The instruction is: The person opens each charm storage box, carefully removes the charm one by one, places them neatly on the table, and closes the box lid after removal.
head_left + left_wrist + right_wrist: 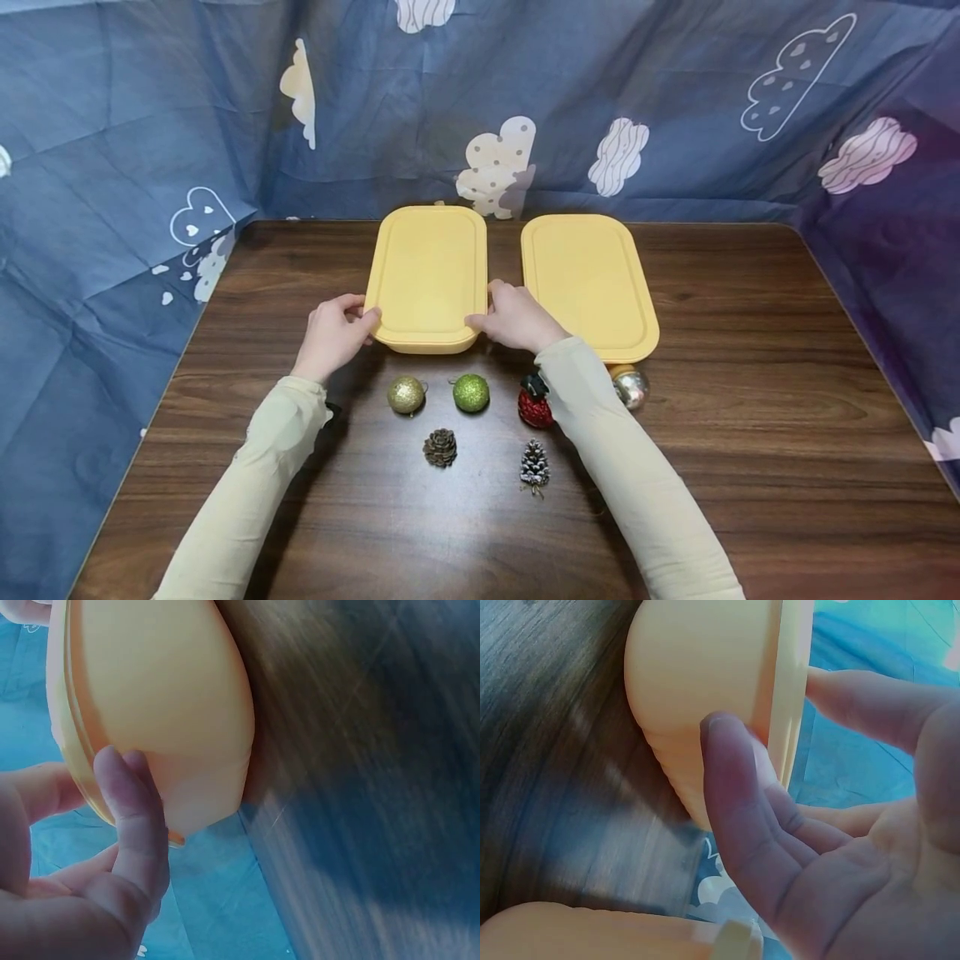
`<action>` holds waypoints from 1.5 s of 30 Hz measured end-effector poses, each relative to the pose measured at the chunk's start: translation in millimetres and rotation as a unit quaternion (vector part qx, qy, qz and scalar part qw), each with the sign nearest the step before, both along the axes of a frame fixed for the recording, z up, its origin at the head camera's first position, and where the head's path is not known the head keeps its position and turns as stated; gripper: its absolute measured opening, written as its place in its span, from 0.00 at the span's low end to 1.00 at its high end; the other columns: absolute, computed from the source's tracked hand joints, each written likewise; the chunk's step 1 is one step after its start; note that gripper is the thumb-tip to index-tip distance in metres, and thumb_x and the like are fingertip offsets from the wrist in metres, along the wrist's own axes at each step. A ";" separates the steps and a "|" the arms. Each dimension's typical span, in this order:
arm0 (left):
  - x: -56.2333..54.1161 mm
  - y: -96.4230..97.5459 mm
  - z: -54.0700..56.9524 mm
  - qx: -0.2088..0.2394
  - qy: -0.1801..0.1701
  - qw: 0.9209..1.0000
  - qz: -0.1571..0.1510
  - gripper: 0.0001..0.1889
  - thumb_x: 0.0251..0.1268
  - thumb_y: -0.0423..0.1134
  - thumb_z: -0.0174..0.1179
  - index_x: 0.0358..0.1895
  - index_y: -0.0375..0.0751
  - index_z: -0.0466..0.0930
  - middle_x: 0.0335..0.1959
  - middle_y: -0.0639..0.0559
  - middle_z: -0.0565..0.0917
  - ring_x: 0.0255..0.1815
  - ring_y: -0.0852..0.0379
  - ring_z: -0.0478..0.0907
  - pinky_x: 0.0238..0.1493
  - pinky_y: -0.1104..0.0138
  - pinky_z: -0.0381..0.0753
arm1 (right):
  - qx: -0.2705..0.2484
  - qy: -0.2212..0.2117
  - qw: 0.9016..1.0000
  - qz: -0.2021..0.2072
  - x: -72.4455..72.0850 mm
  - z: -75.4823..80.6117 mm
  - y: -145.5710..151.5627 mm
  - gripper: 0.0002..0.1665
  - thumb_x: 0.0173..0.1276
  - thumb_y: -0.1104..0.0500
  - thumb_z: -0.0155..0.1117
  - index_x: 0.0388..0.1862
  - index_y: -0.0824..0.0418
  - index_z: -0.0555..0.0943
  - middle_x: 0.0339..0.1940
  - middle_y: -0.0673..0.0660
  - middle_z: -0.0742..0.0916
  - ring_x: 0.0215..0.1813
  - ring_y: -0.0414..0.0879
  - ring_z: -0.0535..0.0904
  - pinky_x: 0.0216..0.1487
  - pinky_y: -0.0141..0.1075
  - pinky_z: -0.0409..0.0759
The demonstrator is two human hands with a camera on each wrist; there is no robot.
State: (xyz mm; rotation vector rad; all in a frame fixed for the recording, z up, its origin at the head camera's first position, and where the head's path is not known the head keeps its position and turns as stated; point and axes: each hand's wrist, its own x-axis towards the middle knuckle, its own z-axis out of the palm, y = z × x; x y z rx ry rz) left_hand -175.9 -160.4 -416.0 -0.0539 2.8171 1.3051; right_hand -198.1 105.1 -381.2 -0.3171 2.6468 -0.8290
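Two yellow lidded containers lie side by side in the head view. On the left container (431, 275), my left hand (335, 333) pinches the lid rim at the near left corner, thumb above and fingers under the edge. Opposite it, my right hand (517, 315) grips the same rim on the right side, its thumb over the lid. Both wrist views show fingers curled below the rim against the container wall (165, 690). The lid (795, 690) sits along the top of the wall. Beside the right hand is the second container (588, 283), partly covered by that hand and sleeve.
Nearer on the wooden table (750, 400) lie a gold ball (406, 395), a green glitter ball (471, 392), a red ornament (534, 408), a silver ball (632, 388), a brown pine cone (440, 448) and a frosted pine cone (535, 465). A blue curtain (360, 108) stands behind.
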 end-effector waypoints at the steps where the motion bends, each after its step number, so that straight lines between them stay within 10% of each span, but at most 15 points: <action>1: 0.4 0.3 0.0 0.001 -0.001 1.000 0.001 0.25 0.65 0.43 0.55 0.63 0.34 0.72 0.38 0.41 0.83 0.23 0.60 0.82 0.29 0.69 0.81 | 0.001 0.000 1.000 0.000 -0.3 -0.5 0.0 0.30 0.65 0.47 0.63 0.56 0.68 0.72 0.31 0.57 0.84 0.32 0.47 0.81 0.37 0.38 0.78; 11: 0.1 0.7 -6.0 0.020 0.005 0.999 -0.029 0.29 0.65 0.38 0.53 0.71 0.48 0.65 0.33 0.43 0.78 0.22 0.54 0.81 0.26 0.66 0.83 | 0.007 0.009 1.000 0.007 0.1 -2.9 1.7 0.47 0.64 0.46 0.64 0.73 0.69 0.57 0.41 0.61 0.84 0.44 0.52 0.81 0.54 0.45 0.78; 19: -1.5 -0.5 -3.9 -0.054 0.018 0.996 -0.069 0.30 0.67 0.44 0.51 0.73 0.45 0.62 0.40 0.38 0.84 0.32 0.49 0.82 0.38 0.59 0.82 | 0.018 0.010 1.000 0.017 -4.5 -1.9 3.4 0.50 0.64 0.45 0.63 0.76 0.67 0.54 0.69 0.67 0.72 0.69 0.57 0.71 0.71 0.46 0.67; 23: -1.4 0.0 -1.8 -0.111 0.043 0.988 -0.097 0.31 0.69 0.45 0.49 0.73 0.40 0.60 0.53 0.36 0.80 0.44 0.47 0.77 0.50 0.54 0.77 | 0.020 0.013 0.999 0.021 -5.3 -2.7 3.3 0.49 0.65 0.46 0.63 0.75 0.67 0.55 0.69 0.66 0.73 0.68 0.56 0.72 0.71 0.46 0.68; 34: 8.3 7.2 -4.4 -0.149 0.035 0.982 -0.108 0.31 0.69 0.44 0.46 0.74 0.39 0.57 0.32 0.43 0.72 0.34 0.49 0.69 0.36 0.62 0.69 | 0.044 0.010 0.998 0.037 -0.9 -12.8 4.6 0.49 0.67 0.45 0.60 0.76 0.68 0.53 0.71 0.68 0.70 0.71 0.58 0.68 0.71 0.47 0.67; 40: 4.1 8.2 -1.9 -0.161 0.028 0.980 -0.111 0.31 0.70 0.47 0.45 0.74 0.42 0.57 0.45 0.36 0.77 0.43 0.44 0.71 0.46 0.54 0.73 | 0.045 0.019 0.998 0.033 -0.4 -10.0 9.3 0.48 0.68 0.44 0.60 0.75 0.69 0.54 0.71 0.68 0.70 0.71 0.59 0.68 0.72 0.47 0.66; 45: -4.7 3.6 7.5 -0.173 0.001 0.974 -0.144 0.33 0.72 0.51 0.47 0.75 0.41 0.56 0.64 0.31 0.71 0.64 0.36 0.69 0.64 0.45 0.69 | 0.046 0.033 0.997 0.044 -0.4 6.1 22.5 0.39 0.67 0.47 0.61 0.69 0.68 0.65 0.48 0.64 0.85 0.50 0.55 0.82 0.55 0.47 0.79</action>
